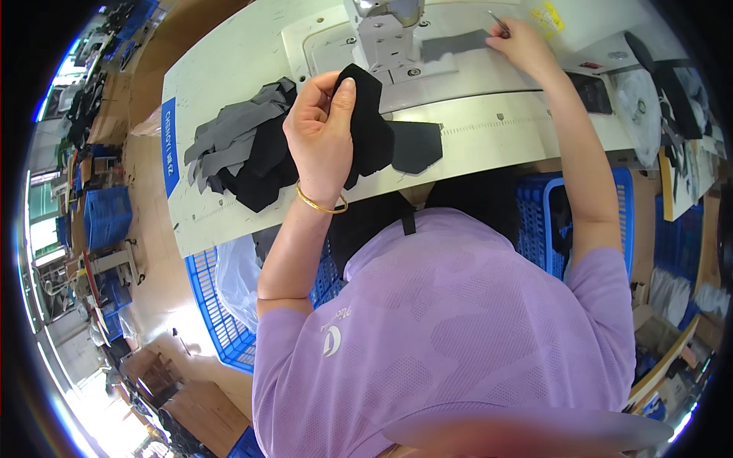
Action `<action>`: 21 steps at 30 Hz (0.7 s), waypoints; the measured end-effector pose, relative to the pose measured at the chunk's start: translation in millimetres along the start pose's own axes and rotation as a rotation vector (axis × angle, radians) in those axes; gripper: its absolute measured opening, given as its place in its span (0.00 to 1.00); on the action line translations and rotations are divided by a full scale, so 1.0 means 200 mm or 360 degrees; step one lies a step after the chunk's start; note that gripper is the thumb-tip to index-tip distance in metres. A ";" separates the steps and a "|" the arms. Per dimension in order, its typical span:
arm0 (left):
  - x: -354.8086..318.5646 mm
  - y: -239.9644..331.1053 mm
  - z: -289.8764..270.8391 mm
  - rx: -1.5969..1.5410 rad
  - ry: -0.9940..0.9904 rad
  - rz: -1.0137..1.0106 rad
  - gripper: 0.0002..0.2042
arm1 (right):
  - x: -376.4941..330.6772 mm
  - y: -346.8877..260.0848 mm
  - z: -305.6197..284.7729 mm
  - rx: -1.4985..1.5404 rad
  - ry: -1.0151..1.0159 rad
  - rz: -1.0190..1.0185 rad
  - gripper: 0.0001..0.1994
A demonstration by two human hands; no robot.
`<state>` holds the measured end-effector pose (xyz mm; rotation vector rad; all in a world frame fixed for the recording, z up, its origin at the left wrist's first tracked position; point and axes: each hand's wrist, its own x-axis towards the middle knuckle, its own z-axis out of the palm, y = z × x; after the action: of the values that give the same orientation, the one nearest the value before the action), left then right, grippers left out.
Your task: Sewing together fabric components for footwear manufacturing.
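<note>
My left hand (321,130) is closed, thumb on top, on a black fabric piece (366,114) raised above the front of the sewing table. Beside and below that hand lies a loose pile of grey and black cut fabric pieces (252,133). Another dark fabric piece (416,146) rests at the table's front edge. At the far right, my right hand (527,52) is closed around a small pointed metal tool (499,23), whose exact kind I cannot make out. Its fingertips are by the end of a grey fabric strip (454,44), which runs from the sewing machine head (385,34).
The pale sewing table (206,221) has a ruler scale along its front. Blue plastic baskets stand under it, one at left (217,320) holding clear plastic, one at right (538,221). A dark flat device (589,93) and a plastic bag (637,114) are at the right.
</note>
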<state>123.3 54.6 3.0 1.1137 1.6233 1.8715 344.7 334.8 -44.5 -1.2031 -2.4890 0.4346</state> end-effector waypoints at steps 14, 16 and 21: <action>-0.04 0.04 0.12 -0.0259 -0.0283 0.0039 0.05 | -0.53 -0.93 -0.06 0.1594 0.0215 -0.0186 0.06; -0.05 0.04 0.11 -0.0233 -0.0310 -0.0070 0.06 | -0.53 -0.93 -0.08 0.1583 0.0193 -0.0154 0.06; -0.05 0.03 0.09 -0.0578 -0.0416 -0.0110 0.09 | -0.53 -0.96 -0.10 0.1690 0.0132 0.0020 0.07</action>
<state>144.4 56.8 6.7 1.0739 1.1107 1.7961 281.5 138.3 34.6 -0.7348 -1.6942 1.4191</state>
